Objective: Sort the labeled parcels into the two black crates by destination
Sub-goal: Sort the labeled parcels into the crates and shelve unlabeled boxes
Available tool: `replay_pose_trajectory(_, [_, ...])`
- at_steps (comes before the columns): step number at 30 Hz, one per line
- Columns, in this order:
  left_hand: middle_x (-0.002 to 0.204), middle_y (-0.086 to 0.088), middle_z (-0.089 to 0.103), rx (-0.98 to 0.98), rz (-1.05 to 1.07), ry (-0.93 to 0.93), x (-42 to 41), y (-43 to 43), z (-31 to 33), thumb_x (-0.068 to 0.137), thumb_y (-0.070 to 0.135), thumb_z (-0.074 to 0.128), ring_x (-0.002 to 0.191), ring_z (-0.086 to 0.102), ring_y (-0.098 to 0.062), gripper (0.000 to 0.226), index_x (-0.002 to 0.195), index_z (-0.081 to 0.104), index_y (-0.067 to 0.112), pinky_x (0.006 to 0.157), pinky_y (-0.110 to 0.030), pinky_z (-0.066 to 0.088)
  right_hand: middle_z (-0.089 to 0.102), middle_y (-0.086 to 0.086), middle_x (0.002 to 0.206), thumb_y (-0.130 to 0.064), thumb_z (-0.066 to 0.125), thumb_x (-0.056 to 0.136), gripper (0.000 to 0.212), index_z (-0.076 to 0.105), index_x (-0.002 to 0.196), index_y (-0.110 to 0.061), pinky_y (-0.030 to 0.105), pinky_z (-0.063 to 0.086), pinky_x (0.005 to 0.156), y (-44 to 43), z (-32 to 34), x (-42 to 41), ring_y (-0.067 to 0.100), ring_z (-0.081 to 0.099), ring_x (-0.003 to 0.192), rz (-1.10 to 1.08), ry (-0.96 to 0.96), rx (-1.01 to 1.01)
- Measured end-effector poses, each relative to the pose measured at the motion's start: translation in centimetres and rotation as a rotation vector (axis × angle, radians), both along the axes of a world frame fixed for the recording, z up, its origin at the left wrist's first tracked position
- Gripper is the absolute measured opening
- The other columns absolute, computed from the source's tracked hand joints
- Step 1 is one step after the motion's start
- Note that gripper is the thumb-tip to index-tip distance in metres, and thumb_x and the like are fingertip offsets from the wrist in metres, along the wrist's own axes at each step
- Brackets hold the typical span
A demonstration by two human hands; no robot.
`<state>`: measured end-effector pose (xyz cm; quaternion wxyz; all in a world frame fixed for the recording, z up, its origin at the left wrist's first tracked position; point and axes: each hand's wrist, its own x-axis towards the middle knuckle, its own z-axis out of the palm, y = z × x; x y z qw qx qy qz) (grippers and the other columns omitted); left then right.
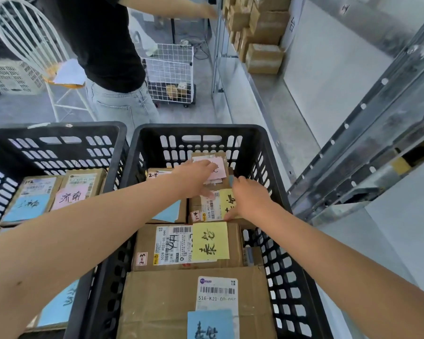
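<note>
Two black crates stand side by side: the left crate (59, 129) and the right crate (196, 129). Both hold brown parcels with coloured notes. My left hand (196, 177) lies flat on a pink-noted parcel (218, 167) at the far end of the right crate. My right hand (249, 199) grips the right edge of a small parcel with a yellow note (213, 206) just in front of it. Nearer lie a yellow-noted parcel (189, 245) and a large blue-noted parcel (181, 304). The left crate shows a pink-noted parcel (78, 187) and a blue-noted one (27, 201).
Another person (108, 45) in a black top stands just beyond the crates, reaching toward shelved cardboard boxes (262, 33). A white wire cart (169, 74) and a white chair (27, 40) stand behind. A metal shelf rack (377, 133) runs along the right.
</note>
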<state>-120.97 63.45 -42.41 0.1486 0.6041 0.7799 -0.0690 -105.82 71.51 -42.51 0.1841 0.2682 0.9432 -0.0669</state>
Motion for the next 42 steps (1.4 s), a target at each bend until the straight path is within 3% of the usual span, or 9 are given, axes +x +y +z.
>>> replay_pose_trajectory(4, [0.165, -0.003, 0.002, -0.057, -0.061, 0.007, -0.3, -0.9, -2.4, 0.087, 0.049, 0.062, 0.151, 0.006, -0.025, 0.096, 0.157, 0.004, 0.02, 0.122, -0.042, 0.006, 0.036, 0.015, 0.148, -0.041, 0.079, 0.078, 0.096, 0.025, 0.146, -0.001, 0.043, 0.034, 0.11, -0.5, -1.7, -0.2, 0.029, 0.031, 0.14, -0.088, 0.005, -0.09])
replay_pose_trajectory(8, [0.164, 0.004, 0.001, 0.11, 0.0, -0.164, -0.9, -2.4, -4.1, 0.087, 0.051, 0.061, 0.151, -0.004, -0.019, 0.09, 0.157, 0.009, 0.029, 0.118, -0.038, -0.011, -0.004, 0.016, 0.164, -0.037, 0.07, 0.088, 0.107, -0.006, 0.154, 0.0, 0.04, 0.004, 0.122, -0.6, -1.6, 0.9, 0.027, -0.004, 0.152, -0.079, 0.013, -0.179])
replay_pose_trajectory(11, [0.164, 0.008, 0.001, 0.112, 0.047, -0.222, -1.2, -2.8, -4.1, 0.095, 0.053, 0.049, 0.15, -0.01, -0.015, 0.074, 0.155, 0.01, 0.036, 0.118, -0.04, -0.013, -0.013, 0.015, 0.163, -0.039, 0.064, 0.092, 0.105, -0.011, 0.154, -0.003, 0.04, -0.002, 0.124, -1.0, -1.0, 1.8, 0.026, -0.009, 0.151, -0.092, 0.033, -0.199])
replay_pose_trajectory(14, [0.165, 0.004, 0.003, 0.118, 0.155, -0.343, -0.8, -2.3, -2.4, 0.101, 0.049, 0.038, 0.151, -0.008, -0.016, 0.062, 0.156, 0.016, 0.029, 0.12, -0.041, -0.011, -0.005, 0.011, 0.165, -0.039, 0.064, 0.093, 0.098, -0.004, 0.156, -0.006, 0.038, 0.002, 0.123, -1.8, 0.8, 2.5, 0.025, -0.002, 0.152, -0.139, 0.114, -0.228])
replay_pose_trajectory(19, [0.162, 0.004, 0.018, 0.354, 0.19, -0.5, -0.2, -3.1, 1.8, 0.102, 0.036, 0.046, 0.151, -0.002, -0.015, 0.055, 0.152, 0.031, 0.021, 0.12, -0.037, -0.007, 0.011, 0.007, 0.165, -0.039, 0.058, 0.097, 0.082, 0.011, 0.157, -0.009, 0.04, -0.004, 0.123, -3.7, 5.9, 5.3, 0.021, 0.005, 0.152, -0.183, 0.242, -0.069])
replay_pose_trajectory(23, [0.158, -0.002, 0.029, 0.364, 0.002, -0.315, 0.1, -5.9, 4.7, 0.099, 0.028, 0.053, 0.15, 0.012, -0.021, 0.053, 0.149, 0.038, 0.017, 0.12, -0.035, 0.003, 0.012, 0.007, 0.164, -0.034, 0.059, 0.095, 0.08, 0.014, 0.157, -0.011, 0.048, -0.012, 0.119, -5.7, 10.1, 6.6, 0.022, 0.0, 0.152, -0.225, 0.272, 0.154])
replay_pose_trajectory(27, [0.155, -0.003, 0.035, 0.462, -0.154, -0.343, 0.8, -9.5, 7.9, 0.097, 0.024, 0.055, 0.148, 0.021, -0.019, 0.049, 0.144, 0.045, 0.015, 0.119, -0.033, 0.014, 0.022, 0.004, 0.161, -0.028, 0.06, 0.094, 0.075, 0.02, 0.155, -0.012, 0.044, -0.009, 0.12, -9.3, 13.7, 8.5, 0.018, 0.016, 0.149, -0.227, 0.38, 0.232])
replay_pose_trajectory(31, [0.159, 0.0, 0.026, 0.503, -0.232, -0.348, 1.7, -13.0, 10.0, 0.098, 0.029, 0.053, 0.149, 0.015, -0.014, 0.057, 0.15, 0.034, 0.016, 0.122, -0.033, 0.014, 0.027, 0.004, 0.159, -0.028, 0.058, 0.096, 0.067, 0.025, 0.153, -0.013, 0.039, -0.003, 0.123, -14.1, 15.9, 10.8, 0.019, 0.019, 0.148, -0.285, 0.403, 0.245])
replay_pose_trajectory(42, [0.161, -0.008, 0.018, 0.553, -0.432, -0.04, 8.8, -18.3, 16.9, 0.101, 0.042, 0.044, 0.149, 0.012, -0.023, 0.068, 0.154, 0.017, 0.009, 0.121, -0.033, 0.004, 0.029, 0.003, 0.159, -0.03, 0.062, 0.094, 0.072, 0.026, 0.154, -0.013, 0.036, -0.002, 0.122, -22.6, 20.6, 17.4, 0.018, 0.023, 0.147, -0.474, 0.471, 0.369])
